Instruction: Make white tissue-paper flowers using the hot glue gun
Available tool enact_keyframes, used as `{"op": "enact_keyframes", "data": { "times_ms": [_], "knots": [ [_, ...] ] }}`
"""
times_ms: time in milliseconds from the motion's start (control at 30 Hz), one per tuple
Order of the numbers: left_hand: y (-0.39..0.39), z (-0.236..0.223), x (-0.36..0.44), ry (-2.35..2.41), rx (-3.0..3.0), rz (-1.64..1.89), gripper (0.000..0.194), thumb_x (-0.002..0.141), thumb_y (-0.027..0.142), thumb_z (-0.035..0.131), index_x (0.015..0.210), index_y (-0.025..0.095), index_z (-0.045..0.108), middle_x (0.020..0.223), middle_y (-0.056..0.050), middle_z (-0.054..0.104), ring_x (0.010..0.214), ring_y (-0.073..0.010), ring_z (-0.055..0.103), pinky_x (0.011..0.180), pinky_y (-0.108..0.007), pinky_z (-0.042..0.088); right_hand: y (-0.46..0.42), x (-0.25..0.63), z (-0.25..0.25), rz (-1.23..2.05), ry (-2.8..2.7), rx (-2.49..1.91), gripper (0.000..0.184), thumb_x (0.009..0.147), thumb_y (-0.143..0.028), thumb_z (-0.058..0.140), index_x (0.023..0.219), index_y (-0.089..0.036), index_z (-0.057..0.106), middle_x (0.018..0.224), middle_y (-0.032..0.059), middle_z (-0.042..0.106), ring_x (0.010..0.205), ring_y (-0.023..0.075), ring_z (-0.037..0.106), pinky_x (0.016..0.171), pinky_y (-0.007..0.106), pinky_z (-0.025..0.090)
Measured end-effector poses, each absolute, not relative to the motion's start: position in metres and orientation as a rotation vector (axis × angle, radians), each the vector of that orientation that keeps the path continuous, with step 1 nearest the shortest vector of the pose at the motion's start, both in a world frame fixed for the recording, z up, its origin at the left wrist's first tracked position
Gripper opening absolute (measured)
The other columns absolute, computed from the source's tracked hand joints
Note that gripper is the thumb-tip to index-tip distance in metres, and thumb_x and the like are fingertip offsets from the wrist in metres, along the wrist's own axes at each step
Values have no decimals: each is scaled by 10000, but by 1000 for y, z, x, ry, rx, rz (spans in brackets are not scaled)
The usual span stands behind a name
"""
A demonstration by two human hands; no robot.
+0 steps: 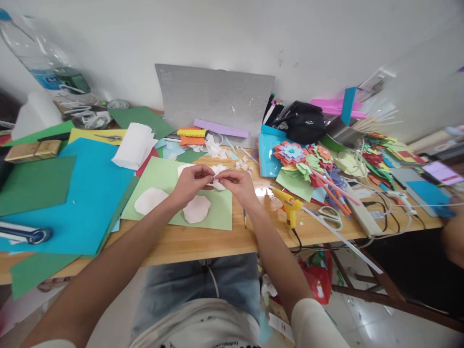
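My left hand [194, 183] and my right hand [237, 186] meet above a light green sheet [221, 212], thumbs and fingertips pinched close together. Between and just behind the fingertips shows a white paper piece [219, 170] with an uneven, petal-like edge; both hands appear to grip its near side, and the fingers hide part of it. On the green sheet lie two more white paper cutouts with wavy outlines, one cutout [150, 200] left of my left wrist and another cutout [196, 209] below my hands. Some white paper also peeks out behind my left hand.
A yellow glue gun [290, 205] and scissors [330, 216] lie to the right, near layered paper flowers [293, 152]. Blue card [97, 193] covers the left side. Behind are a yellow-handled cutter [192, 133], paper scraps [217, 146] and a grey board [217, 101]. Another person's arm [453, 237] shows far right.
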State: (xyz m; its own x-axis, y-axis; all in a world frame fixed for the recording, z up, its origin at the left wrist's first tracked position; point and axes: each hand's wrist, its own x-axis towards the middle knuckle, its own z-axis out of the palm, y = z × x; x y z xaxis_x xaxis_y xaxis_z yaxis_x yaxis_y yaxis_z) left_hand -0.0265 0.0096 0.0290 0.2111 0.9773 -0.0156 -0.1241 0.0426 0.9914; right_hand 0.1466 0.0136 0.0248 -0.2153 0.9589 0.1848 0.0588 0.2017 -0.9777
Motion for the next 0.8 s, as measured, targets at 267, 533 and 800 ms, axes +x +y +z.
{"op": "enact_keyframes", "data": {
  "times_ms": [267, 533, 800],
  "knots": [
    [10, 27, -26, 967, 1160, 1125, 255, 712, 346, 735, 873, 165, 654, 838, -32, 661, 788, -169, 657, 725, -364, 612, 12, 147, 26, 1143, -1540, -979, 128, 738, -240, 633, 772, -242, 756, 823, 21, 716, 813, 171, 643, 749, 307, 498],
    [9, 26, -26, 1046, 1351, 1186, 235, 744, 363, 701, 875, 176, 642, 851, -36, 649, 815, -176, 638, 676, -339, 619, 15, 148, 25, 1202, -1481, -1100, 216, 725, -386, 718, 842, -204, 725, 732, 13, 682, 665, 135, 593, 628, 268, 468],
    [10, 20, -25, 1034, 1380, 1163, 320, 722, 389, 730, 945, 175, 647, 876, -46, 648, 839, -188, 630, 655, -335, 621, 13, 146, 24, 1113, -1542, -1147, 200, 723, -388, 701, 742, -189, 713, 710, 13, 676, 651, 128, 565, 625, 254, 440]
  ]
}}
